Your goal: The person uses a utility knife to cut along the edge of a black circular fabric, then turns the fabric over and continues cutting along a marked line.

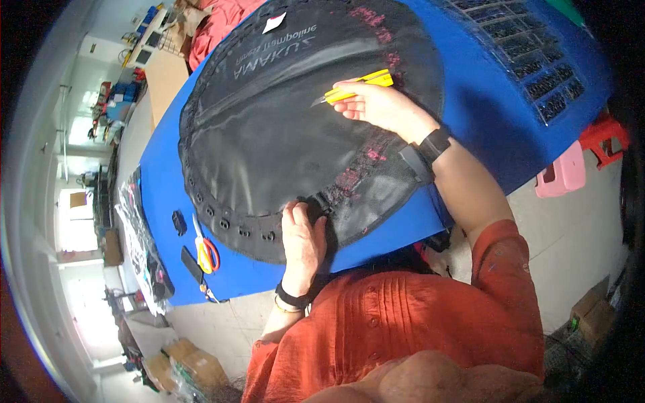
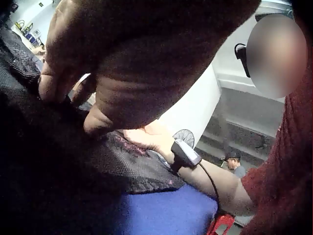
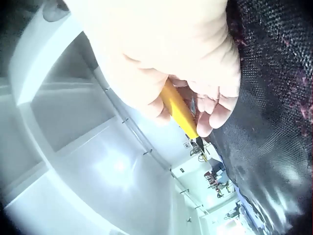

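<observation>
Two hands (image 1: 302, 245) (image 1: 388, 109), one yellow knife (image 1: 377, 78), one round mat (image 1: 269, 151), one pair of scissors (image 1: 204, 254), two stools (image 1: 563, 173).

The mat (image 1: 262, 151) is black, with pale grey lettering (image 1: 275, 52) and a white tag (image 1: 274, 23) toward eleven o'clock, and mottled pink-red patches (image 1: 348, 180) toward one and five. The tabletop (image 1: 158, 195) is plain blue. The knife (image 1: 377, 79) toward two o'clock is yellow, the scissor handles (image 1: 213, 255) toward seven orange-red and yellow, the stools (image 1: 570, 171) toward three pink and red.

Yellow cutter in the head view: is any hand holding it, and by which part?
Yes: the right hand holds the yellow cutter by the front of its handle, just behind the blade.
</observation>
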A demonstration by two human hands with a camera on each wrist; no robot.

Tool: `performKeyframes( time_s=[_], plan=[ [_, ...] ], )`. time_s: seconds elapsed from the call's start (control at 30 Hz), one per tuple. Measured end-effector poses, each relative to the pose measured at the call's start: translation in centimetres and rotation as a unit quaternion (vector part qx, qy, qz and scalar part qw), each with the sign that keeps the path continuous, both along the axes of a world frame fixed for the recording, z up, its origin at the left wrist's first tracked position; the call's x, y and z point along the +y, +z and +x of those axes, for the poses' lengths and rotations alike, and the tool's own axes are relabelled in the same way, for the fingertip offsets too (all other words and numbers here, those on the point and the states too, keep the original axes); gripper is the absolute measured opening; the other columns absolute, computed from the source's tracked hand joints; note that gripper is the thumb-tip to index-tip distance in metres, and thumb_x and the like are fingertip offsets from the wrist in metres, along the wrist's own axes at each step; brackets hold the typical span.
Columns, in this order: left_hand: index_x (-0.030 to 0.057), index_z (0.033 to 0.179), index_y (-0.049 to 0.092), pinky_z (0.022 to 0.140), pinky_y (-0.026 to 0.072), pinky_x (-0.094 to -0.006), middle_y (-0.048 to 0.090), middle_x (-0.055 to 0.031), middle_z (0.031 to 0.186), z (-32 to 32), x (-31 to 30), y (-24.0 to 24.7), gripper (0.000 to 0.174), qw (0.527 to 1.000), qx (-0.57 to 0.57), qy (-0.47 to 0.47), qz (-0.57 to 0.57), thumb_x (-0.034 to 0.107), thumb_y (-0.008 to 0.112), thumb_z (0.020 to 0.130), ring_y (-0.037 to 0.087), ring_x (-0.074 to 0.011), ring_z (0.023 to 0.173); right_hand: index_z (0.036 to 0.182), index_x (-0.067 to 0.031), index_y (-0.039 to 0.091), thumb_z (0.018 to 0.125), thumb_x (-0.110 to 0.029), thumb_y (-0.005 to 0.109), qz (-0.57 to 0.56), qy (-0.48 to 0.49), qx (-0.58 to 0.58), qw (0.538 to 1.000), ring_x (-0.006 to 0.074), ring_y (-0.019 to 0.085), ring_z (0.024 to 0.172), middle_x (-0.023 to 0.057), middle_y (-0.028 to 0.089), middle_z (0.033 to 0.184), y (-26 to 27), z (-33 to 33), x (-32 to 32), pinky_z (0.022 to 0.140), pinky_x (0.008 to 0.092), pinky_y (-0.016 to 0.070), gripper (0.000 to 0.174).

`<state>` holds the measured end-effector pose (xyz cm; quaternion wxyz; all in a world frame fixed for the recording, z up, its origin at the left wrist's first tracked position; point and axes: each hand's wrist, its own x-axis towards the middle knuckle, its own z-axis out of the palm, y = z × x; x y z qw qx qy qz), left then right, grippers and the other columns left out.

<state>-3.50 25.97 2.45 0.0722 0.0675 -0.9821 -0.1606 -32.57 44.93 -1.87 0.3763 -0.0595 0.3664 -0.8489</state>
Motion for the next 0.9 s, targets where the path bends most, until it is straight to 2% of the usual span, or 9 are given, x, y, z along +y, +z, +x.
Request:
performKeyframes(
  time_s=[0.1,0.4,0.47,0.7,0.9],
  plan=[
    [-0.0039,0.137,0.052,0.108,0.0499,-0.0512,0.052,-0.0301,0.146,0.7,0.4,-0.6,0.053,0.999,0.006,0.014,-0.040,0.007,0.075,0.091,0.056,-0.0495,0.128,0.127,-0.0063,0.073,0.103,-0.027,0.073,0.009,0.003,0.018,1.000,0.0165,0.074,0.100,0.0087,0.078,0.116,-0.6,0.0,-0.2,0.086,0.0289,0.0594,0.032],
    [-0.0051,0.136,0.051,0.107,0.0505,-0.0505,0.054,-0.0322,0.143,0.2,0.9,-1.0,0.042,0.997,0.010,0.009,-0.072,0.003,0.065,0.097,0.058,-0.0495,0.126,0.128,-0.0074,0.071,0.104,-0.024,0.072,-0.028,-0.039,0.040,0.998,0.0202,0.075,0.102,0.0120,0.077,0.118,-0.6,0.3,0.1,0.089,0.0335,0.0610,0.030],
    [-0.0051,0.135,0.051,0.106,0.0508,-0.0506,0.055,-0.0324,0.142,0.0,0.7,-0.9,0.041,0.998,0.005,0.008,-0.067,0.003,0.064,0.097,0.059,-0.0492,0.125,0.129,-0.0069,0.071,0.104,-0.023,0.072,-0.056,-0.039,0.052,0.996,0.0206,0.075,0.102,0.0124,0.077,0.117,-0.6,0.1,0.3,0.090,0.0345,0.0612,0.030],
    [-0.0055,0.133,0.051,0.106,0.0519,-0.0504,0.054,-0.0336,0.145,-0.3,0.8,-1.4,0.038,0.995,0.002,0.004,-0.104,0.005,0.062,0.098,0.059,-0.0495,0.126,0.125,-0.0062,0.071,0.103,-0.020,0.073,-0.051,-0.070,0.037,0.996,0.0201,0.075,0.099,0.0109,0.077,0.112,0.2,0.4,0.5,0.089,0.0342,0.0618,0.025],
    [-0.0063,0.133,0.051,0.105,0.0523,-0.0510,0.053,-0.0349,0.146,-2.8,-2.1,-2.4,0.037,0.995,-0.013,-0.023,-0.095,0.006,0.061,0.099,0.060,-0.0497,0.124,0.124,-0.0053,0.068,0.103,-0.022,0.072,-0.059,-0.099,0.037,0.993,0.0218,0.076,0.097,0.0119,0.076,0.111,0.1,0.9,0.0,0.089,0.0342,0.0630,0.027]
  ],
)
